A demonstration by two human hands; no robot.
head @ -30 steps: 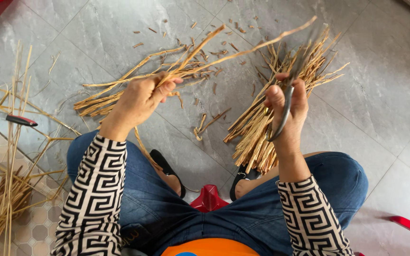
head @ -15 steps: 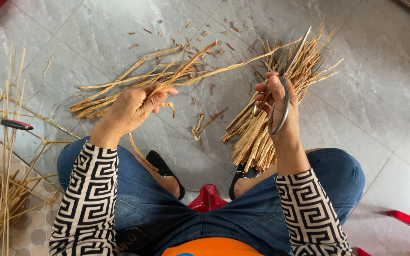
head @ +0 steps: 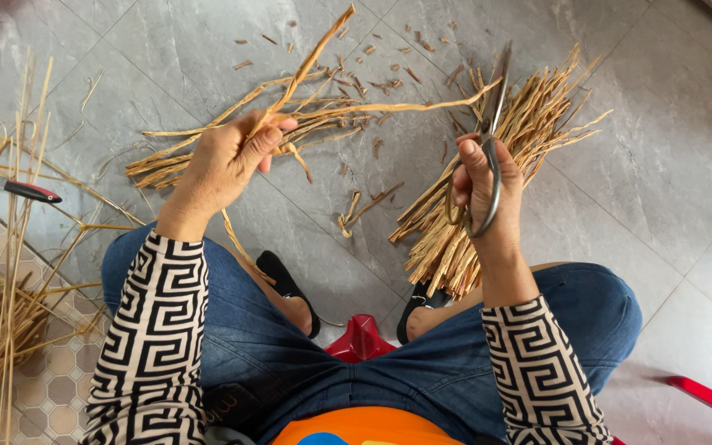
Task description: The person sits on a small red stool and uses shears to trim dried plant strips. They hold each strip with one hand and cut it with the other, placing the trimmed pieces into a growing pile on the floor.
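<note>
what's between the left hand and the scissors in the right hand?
Head view: one long dry strip spans from the left hand to the scissors in the right hand; below it, grey floor tile with scraps.

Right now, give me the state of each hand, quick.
Left hand: closed around a bunch of dry straw strips.
Right hand: closed on metal scissors, blades pointing up and away.

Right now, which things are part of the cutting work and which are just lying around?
In use:
left hand gripping dried reed strips
right hand holding scissors
cut reed bundle on the floor

Lying about:
red-handled knife
long stalks
scattered chips
</note>
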